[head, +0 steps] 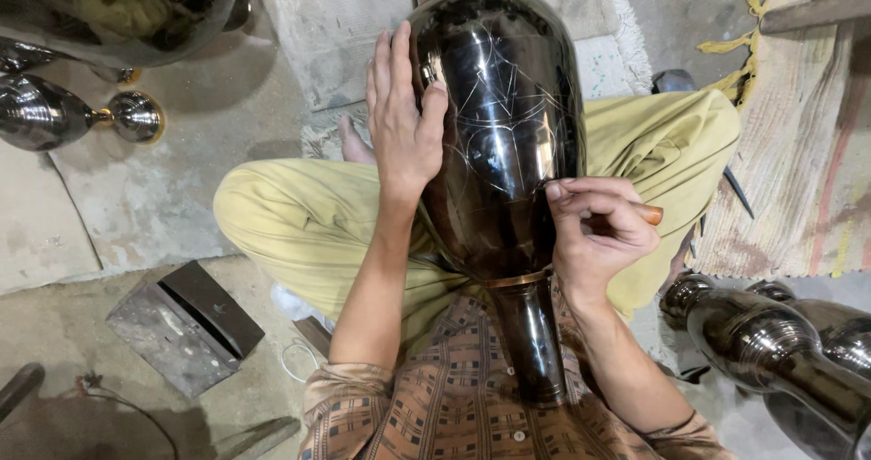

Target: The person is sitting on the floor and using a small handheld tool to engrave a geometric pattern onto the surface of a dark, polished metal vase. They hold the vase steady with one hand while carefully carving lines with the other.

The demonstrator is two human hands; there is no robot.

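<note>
Bracing left hand point(404, 124) flat against vase point(504, 124)

A large vase point(504, 142) lies lengthwise across the lap of a person seated cross-legged on the floor point(136, 206), its neck toward the person's chest. The left hand point(404, 120) rests flat on the vase's left flank; the right hand point(594, 229) sits against its right side, near the neck. A metal box point(186, 328) lies on the floor to the left of the knee. Smaller vases point(63, 115) lie at the far left, more vases point(780, 351) at the near right. A mat point(798, 151) lies at the right, just beyond that knee.
</note>
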